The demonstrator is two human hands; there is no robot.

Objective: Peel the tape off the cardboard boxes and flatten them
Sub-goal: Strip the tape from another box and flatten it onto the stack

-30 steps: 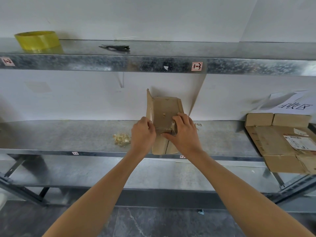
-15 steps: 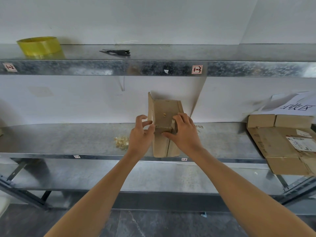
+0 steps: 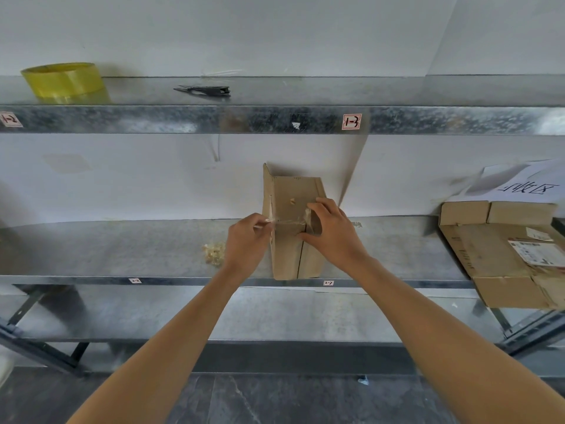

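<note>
Tape stretched sideways off the upright box

The cardboard box (image 3: 289, 258) stands on end on the middle shelf (image 3: 122, 252), long axis vertical. The tape (image 3: 287, 222) runs taut and level across its face. The left hand (image 3: 244, 244) pinches the free end in a narrow grip beside the box's left edge. The right hand (image 3: 333, 235) clasps the right edge. The pull likely goes leftward.
</note>
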